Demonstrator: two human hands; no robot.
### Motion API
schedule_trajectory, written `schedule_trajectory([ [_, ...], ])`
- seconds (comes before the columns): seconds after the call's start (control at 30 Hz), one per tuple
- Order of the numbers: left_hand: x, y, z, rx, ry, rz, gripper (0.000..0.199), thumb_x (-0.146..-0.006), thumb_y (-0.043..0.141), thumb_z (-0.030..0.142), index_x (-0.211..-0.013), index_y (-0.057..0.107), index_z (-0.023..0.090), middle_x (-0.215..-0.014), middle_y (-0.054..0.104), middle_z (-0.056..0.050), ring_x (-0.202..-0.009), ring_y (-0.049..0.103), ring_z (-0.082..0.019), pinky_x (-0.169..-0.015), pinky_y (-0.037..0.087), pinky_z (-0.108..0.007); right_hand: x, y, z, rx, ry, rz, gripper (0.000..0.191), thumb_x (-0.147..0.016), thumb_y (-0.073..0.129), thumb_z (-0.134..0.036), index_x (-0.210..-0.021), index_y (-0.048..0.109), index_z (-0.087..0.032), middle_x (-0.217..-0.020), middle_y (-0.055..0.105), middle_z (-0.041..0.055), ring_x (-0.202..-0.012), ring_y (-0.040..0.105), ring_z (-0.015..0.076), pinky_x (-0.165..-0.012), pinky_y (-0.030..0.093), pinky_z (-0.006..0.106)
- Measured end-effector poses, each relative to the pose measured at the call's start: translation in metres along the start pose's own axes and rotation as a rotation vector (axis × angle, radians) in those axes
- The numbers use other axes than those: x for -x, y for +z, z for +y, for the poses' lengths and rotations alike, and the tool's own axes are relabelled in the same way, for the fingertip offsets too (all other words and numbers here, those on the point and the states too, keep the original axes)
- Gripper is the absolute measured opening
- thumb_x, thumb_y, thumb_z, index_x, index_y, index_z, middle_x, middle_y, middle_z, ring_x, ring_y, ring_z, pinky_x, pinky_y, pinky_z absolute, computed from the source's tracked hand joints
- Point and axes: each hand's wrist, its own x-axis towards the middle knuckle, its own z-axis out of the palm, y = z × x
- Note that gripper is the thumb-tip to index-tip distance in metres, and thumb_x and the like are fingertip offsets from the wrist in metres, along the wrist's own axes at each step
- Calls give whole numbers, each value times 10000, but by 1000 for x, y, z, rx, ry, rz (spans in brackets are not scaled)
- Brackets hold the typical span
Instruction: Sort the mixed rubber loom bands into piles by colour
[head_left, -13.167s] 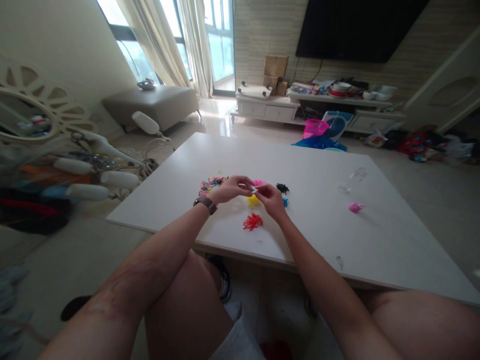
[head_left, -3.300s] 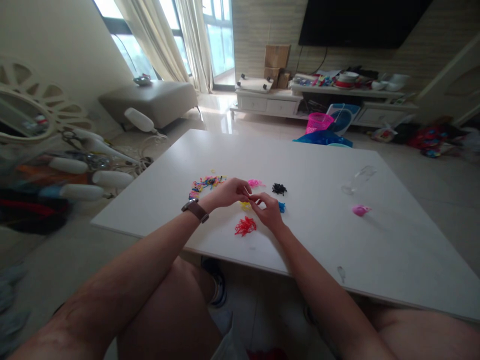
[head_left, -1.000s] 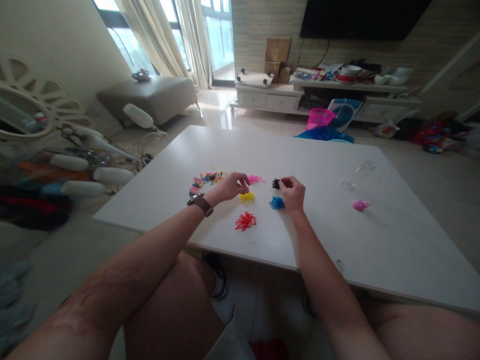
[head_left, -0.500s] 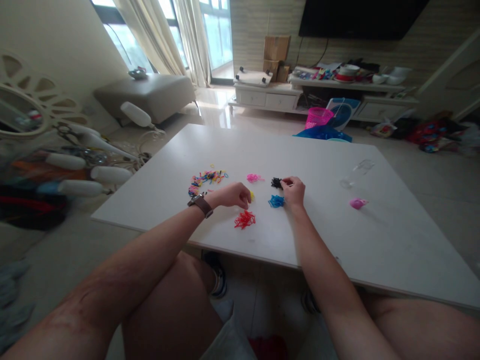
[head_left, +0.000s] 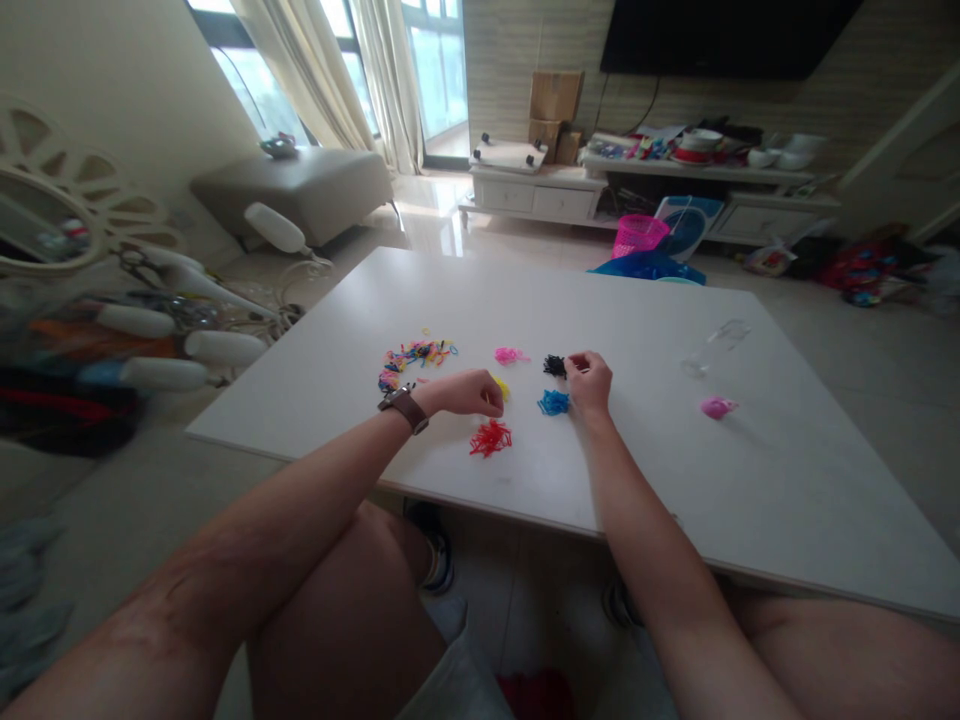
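Note:
Small rubber bands lie sorted by colour on the white table (head_left: 660, 480). My left hand (head_left: 474, 393), a watch on its wrist, is closed in a pinch between the yellow rubber bands (head_left: 503, 388) and the red rubber bands (head_left: 491, 438). It partly covers the yellow ones; what its fingertips hold is too small to make out. My right hand (head_left: 591, 382) is closed, fingertips at the right edge of the black rubber bands (head_left: 554, 366). Anything in its pinch is hidden. Just below are the blue rubber bands (head_left: 554, 402). Pink rubber bands (head_left: 509, 355) lie farther back.
A mixed heap of coloured rubber bands (head_left: 415, 357) spreads left of my left hand. On the right are a clear plastic container (head_left: 727, 335), its round clear piece (head_left: 694, 366) and a small pink object (head_left: 718, 407). A pink basket (head_left: 640, 235) stands beyond the far edge.
Both hands stay almost in place. My left hand's fingers have shifted slightly, and the view has moved a little. The piles look the same.

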Motion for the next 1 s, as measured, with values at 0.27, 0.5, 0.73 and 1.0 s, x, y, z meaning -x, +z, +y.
schedule_trajectory([
  [0.27,0,6,-7,-11,-7,-130,176,-736,733,214,-886,823,193,-744,775,-26,-649,690,-145,-598,459,-200,-2,-3,-6,-29,128,76,141,-762,565,-301,-827,639,-200,-796,687,44,-757,610,205,-782,498,350],
  [0.5,5,-13,1,3,-56,29,144,-718,732,238,-820,805,165,-683,745,-37,-606,661,-150,-587,460,-224,-1,-3,-3,-8,135,42,141,-734,568,-293,-808,648,-204,-815,697,52,-760,615,209,-789,499,359],
  [0.73,27,-58,-22,89,-263,728,160,-732,677,217,-828,764,123,-709,724,-67,-592,630,-140,-571,463,-238,-2,-4,1,25,107,26,129,-735,567,-292,-785,654,-211,-833,685,52,-778,617,214,-795,499,363],
  [1.0,61,-71,-61,229,-519,942,173,-623,715,226,-754,752,119,-644,687,-58,-579,609,-148,-513,422,-229,-4,-2,2,25,118,46,89,-720,570,-263,-758,634,-213,-839,675,51,-759,591,209,-817,493,377],
])
